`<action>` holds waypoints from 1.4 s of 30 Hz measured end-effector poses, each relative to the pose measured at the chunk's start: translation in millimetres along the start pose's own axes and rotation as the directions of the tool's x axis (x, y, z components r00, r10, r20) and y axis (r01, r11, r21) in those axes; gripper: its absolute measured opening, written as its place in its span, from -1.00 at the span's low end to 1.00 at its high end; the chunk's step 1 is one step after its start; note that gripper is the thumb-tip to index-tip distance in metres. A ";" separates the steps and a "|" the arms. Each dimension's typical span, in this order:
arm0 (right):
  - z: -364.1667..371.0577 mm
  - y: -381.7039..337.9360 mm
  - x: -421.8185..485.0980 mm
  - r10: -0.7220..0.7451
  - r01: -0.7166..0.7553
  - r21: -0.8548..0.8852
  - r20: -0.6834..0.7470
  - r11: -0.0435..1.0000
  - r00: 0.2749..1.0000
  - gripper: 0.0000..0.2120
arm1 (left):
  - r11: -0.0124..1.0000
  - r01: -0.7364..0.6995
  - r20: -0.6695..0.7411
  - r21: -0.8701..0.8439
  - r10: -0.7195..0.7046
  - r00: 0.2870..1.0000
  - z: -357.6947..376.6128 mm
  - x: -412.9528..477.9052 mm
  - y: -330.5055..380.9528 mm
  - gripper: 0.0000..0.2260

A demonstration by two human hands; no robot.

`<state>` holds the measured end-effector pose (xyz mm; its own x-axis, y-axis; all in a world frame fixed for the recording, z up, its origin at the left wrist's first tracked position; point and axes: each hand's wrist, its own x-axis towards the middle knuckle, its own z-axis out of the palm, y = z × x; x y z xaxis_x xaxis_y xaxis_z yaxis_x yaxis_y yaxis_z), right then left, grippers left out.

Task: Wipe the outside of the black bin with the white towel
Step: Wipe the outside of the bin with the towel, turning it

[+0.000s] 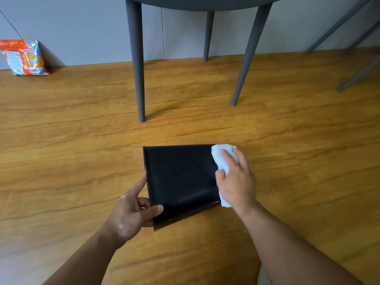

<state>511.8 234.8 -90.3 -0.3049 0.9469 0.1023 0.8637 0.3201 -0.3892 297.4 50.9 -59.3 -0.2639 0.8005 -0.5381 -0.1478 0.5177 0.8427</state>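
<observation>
The black bin (181, 179) lies on its side on the wooden floor, one flat face turned up. My left hand (133, 212) grips its near left edge, thumb on the top face and fingers along the side. My right hand (236, 182) holds the bunched white towel (221, 155) against the bin's right edge, fingers curled over the cloth. Part of the towel shows below my palm near the bin's right corner.
A dark grey table with round legs (138, 64) stands just beyond the bin. More grey legs (357, 73) are at the far right. An orange and blue packet (24, 57) leans against the grey wall at the left.
</observation>
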 end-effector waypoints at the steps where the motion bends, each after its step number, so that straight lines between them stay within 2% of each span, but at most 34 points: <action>1: 1.4 -12.9 -8.8 -0.045 0.045 0.003 -0.028 0.999 0.999 -0.45 | 1.000 0.005 -0.003 -0.002 -0.005 1.000 0.5 0.1 -1.2 -0.15; 3: 7.6 -51.3 -32.2 -0.161 0.162 0.003 -0.027 0.987 0.986 -0.44 | 0.999 0.023 -0.018 -0.042 -0.023 1.000 1.1 1.0 -3.9 -0.14; 6: 14.5 -110.3 -66.9 -0.287 0.284 0.048 0.068 0.958 0.955 -0.40 | 0.999 0.016 -0.037 -0.037 -0.017 0.999 1.8 1.7 -6.5 -0.15; 10: 12.9 -110.4 -58.6 -0.370 0.365 0.063 0.109 0.929 0.923 -0.41 | 0.998 0.025 -0.047 -0.051 -0.027 0.999 -2.5 2.1 -3.5 -0.15; 11: 11.9 -95.2 -47.9 -0.324 0.321 0.044 0.107 0.946 0.940 -0.42 | 0.997 0.030 -0.051 -0.071 -0.034 0.998 -4.2 2.3 -2.5 -0.15; 13: 7.4 -55.1 -22.7 -0.141 0.141 0.016 0.068 0.990 0.988 -0.45 | 0.997 0.034 -0.036 -0.062 -0.036 0.999 -5.0 0.8 -1.2 -0.16; 15: 2.3 -14.1 -1.1 0.011 -0.010 -0.005 0.062 1.000 0.998 -0.48 | 1.000 0.026 -0.014 -0.015 -0.026 1.000 -2.2 -0.5 -0.2 -0.14; 18: 0.3 1.9 3.7 0.069 -0.065 -0.053 0.061 0.996 0.996 -0.50 | 1.000 0.015 -0.002 0.023 -0.015 1.000 3.2 0.6 1.7 -0.12; 21: 5.6 -39.3 -20.8 -0.057 0.057 -0.047 0.003 0.997 0.998 -0.45 | 0.999 -0.002 0.002 0.049 0.002 1.000 5.5 1.7 1.5 -0.13; 23: 11.8 -78.4 -45.5 -0.165 0.166 -0.022 0.041 0.986 0.985 -0.43 | 0.999 -0.003 -0.018 0.054 0.004 1.000 4.5 3.3 -0.7 -0.13; 26: 18.0 -119.5 -74.1 -0.239 0.236 0.051 0.062 0.970 0.969 -0.39 | 0.999 0.003 -0.041 0.046 -0.001 0.999 5.9 4.3 -6.1 -0.14; 30: 16.8 -108.5 -62.9 -0.318 0.314 0.058 0.098 0.948 0.943 -0.39 | 1.000 0.004 -0.023 0.004 -0.004 1.000 6.0 5.8 -4.4 -0.15; 31: 15.4 -95.9 -53.6 -0.304 0.301 0.045 0.107 0.953 0.947 -0.40 | 0.999 0.011 -0.027 -0.033 -0.012 1.000 5.7 7.0 -3.3 -0.16; 33: 11.1 -64.4 -30.0 -0.186 0.183 0.037 0.083 0.982 0.979 -0.43 | 0.995 0.029 -0.024 -0.093 -0.031 0.999 4.8 7.6 -1.8 -0.16; 36: 0.8 -16.2 5.3 0.018 -0.021 0.024 0.095 0.999 0.995 -0.46 | 0.999 0.025 -0.003 -0.048 -0.026 1.000 1.4 6.6 -0.7 -0.14; 39: -10.7 17.0 32.8 0.102 -0.107 0.023 0.163 0.994 0.981 -0.44 | 0.997 0.037 0.011 -0.063 -0.036 0.999 -2.1 7.2 0.8 -0.12; 42: -20.0 36.4 48.2 0.127 -0.157 0.163 0.183 0.974 0.975 -0.45 | 0.991 0.069 0.029 -0.116 -0.066 0.997 -10.9 7.1 5.3 -0.06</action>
<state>536.5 292.7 -81.2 -0.2611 0.9582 -0.1172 0.8240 0.1580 -0.5441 284.4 56.0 -58.4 -0.2262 0.7727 -0.5931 -0.2752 0.5334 0.7999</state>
